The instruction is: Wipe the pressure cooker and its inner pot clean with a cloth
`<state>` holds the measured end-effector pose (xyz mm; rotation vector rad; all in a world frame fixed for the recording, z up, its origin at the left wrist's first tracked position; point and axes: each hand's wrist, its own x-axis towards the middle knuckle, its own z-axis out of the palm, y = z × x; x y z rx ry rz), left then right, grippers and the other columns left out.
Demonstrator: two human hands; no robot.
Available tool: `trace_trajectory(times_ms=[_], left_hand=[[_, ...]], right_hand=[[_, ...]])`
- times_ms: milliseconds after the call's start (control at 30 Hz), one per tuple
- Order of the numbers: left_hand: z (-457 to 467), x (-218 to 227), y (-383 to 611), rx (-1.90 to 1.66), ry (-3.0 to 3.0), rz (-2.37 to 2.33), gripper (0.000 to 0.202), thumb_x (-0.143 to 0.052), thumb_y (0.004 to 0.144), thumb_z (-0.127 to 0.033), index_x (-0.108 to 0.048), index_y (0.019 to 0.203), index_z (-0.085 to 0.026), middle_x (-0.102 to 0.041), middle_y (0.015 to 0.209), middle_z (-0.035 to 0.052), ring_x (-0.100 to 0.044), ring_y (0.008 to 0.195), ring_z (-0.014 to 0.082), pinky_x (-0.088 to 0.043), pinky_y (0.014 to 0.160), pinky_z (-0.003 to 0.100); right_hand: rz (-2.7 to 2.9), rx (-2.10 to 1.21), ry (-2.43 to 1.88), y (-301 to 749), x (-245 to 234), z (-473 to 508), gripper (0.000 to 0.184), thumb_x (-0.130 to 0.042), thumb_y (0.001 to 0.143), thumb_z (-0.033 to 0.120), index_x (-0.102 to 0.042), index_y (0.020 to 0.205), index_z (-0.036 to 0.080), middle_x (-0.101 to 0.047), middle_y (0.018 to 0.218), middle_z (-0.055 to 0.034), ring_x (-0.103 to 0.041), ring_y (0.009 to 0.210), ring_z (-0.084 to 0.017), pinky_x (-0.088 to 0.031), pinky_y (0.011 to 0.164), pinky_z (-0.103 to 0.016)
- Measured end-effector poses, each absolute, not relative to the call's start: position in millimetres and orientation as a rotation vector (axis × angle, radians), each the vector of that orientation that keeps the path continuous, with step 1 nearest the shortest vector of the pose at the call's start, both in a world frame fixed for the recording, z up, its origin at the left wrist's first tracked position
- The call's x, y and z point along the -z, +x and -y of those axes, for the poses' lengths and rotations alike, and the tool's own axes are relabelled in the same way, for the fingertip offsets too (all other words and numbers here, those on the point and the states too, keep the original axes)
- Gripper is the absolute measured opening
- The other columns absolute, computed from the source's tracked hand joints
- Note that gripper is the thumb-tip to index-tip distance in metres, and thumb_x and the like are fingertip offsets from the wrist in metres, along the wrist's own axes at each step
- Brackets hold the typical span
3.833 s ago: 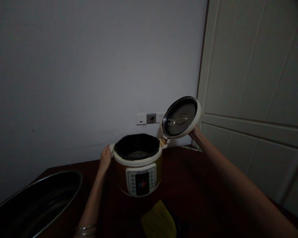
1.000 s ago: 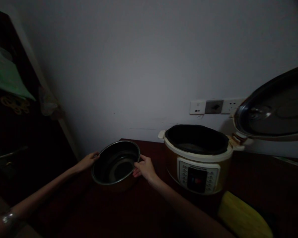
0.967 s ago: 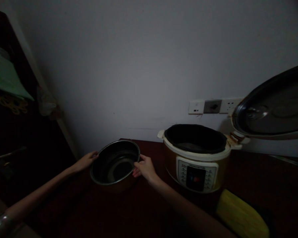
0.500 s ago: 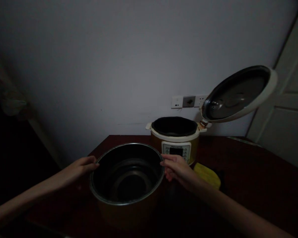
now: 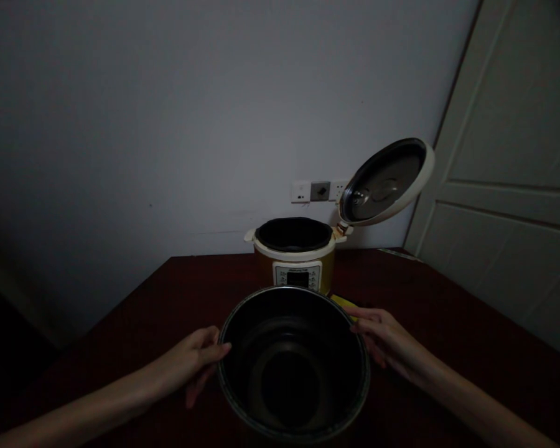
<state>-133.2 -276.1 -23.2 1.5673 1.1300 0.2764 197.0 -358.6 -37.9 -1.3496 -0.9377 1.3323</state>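
Observation:
A dark, round inner pot (image 5: 292, 386) with a thin metal rim is held between my two hands, its mouth tilted up toward me and nothing seen inside. My left hand (image 5: 200, 358) grips the left rim, thumb over the edge and fingers outside. On the right rim, my right hand (image 5: 380, 330) pinches the edge, its fingers partly behind the pot. Just beyond the pot stands an electric pressure cooker (image 5: 329, 267), gold and white with a front control panel. Its round lid (image 5: 387, 183) is raised, tilted to the right on its hinge.
The dark red table (image 5: 186, 280) runs to the wall. A yellow item (image 5: 343, 301) lies by the cooker, mostly hidden by the pot and my right hand. Wall sockets (image 5: 320, 191) sit behind the cooker, and a pale panelled door (image 5: 504, 205) stands at the right.
The pot, with both hands on its rim, has moved right and now sits in front of the cooker, covering part of its base and the yellow item. The view has turned to the right.

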Motion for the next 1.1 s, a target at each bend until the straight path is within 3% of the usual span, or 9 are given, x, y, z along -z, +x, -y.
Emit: trace_trajectory(times_ms=[467,1100], left_hand=[[265.9,36.8,-116.5,-0.181,1.632,-1.090,0.049,-0.052,0.067,-0.068,-0.035,0.073,-0.022,-0.043,0.045,-0.0103,-0.039,0.033,0.0075,-0.030,0.034,0.021],[271.3,46.8,-112.5,-0.193,1.693,-1.047,0.048,-0.051,0.068,-0.067,-0.037,0.070,-0.021,-0.043,0.045,-0.0098,-0.037,0.032,0.0068,-0.029,0.033,0.021]], right_hand=[[0.865,-1.256,-1.499,216.0,55.1,362.6,0.066,-0.063,0.059,0.025,-0.056,0.123,0.011,-0.056,0.043,0.0027,-0.043,0.028,-0.008,-0.034,0.027,-0.017],[0.956,-1.199,-1.491,219.9,63.6,366.0,0.074,-0.062,0.060,0.026,-0.048,0.129,0.004,-0.055,0.040,0.0033,-0.045,0.029,-0.009,-0.035,0.029,-0.017]])
